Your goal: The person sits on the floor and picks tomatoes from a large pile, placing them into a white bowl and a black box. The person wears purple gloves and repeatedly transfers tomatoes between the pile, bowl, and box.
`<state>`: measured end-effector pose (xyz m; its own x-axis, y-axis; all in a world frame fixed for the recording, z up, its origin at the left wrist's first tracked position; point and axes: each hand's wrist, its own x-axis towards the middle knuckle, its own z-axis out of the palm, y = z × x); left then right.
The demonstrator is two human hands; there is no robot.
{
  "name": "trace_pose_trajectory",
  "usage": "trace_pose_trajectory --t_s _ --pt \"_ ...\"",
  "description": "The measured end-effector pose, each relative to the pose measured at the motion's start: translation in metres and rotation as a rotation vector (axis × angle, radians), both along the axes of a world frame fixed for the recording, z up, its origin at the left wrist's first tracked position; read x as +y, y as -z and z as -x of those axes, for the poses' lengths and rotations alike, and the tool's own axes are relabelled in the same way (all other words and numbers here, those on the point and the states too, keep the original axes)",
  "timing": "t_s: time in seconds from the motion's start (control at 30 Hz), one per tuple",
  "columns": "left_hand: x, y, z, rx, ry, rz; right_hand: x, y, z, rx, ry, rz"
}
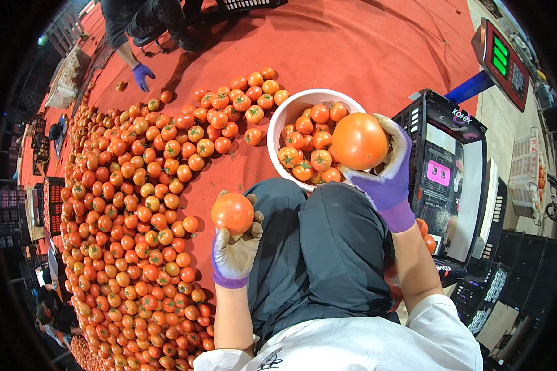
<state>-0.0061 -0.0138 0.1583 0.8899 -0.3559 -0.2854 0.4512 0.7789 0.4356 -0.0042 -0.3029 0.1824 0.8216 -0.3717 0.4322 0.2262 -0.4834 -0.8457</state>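
Note:
My left hand (236, 254), in a purple and whitish work glove, holds an orange-red tomato (232, 213) beside my left knee. In my gloved right hand (390, 162) is another tomato (360, 141), raised over the right side of a white tub (278, 113). Several tomatoes (305, 125) lie inside that tub, some with green calyxes; the raised tomato and my hand hide part of them. The tub stands on red cloth just beyond my knees. To the left spreads a large heap of loose tomatoes (134, 218), reaching close to my left forearm.
A black crate (427, 109) lined with printed cardboard stands at my right, near a digital scale display (500, 58) on a blue post. Two tomatoes (426, 236) show beside my right forearm. Across the heap, a person's purple-gloved hand (142, 76) reaches down. A pale crate (525, 171) stands far right.

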Motion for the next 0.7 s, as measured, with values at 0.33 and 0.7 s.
trace_pose_trajectory --t_s 0.33,0.7 --pt "-0.003 0.002 0.002 0.013 0.010 0.067 -0.009 -0.013 0.013 0.010 0.030 -0.269" --pt "-0.019 -0.011 0.016 -0.001 0.125 0.139 -0.181 0.016 0.198 0.266 0.273 -0.705"
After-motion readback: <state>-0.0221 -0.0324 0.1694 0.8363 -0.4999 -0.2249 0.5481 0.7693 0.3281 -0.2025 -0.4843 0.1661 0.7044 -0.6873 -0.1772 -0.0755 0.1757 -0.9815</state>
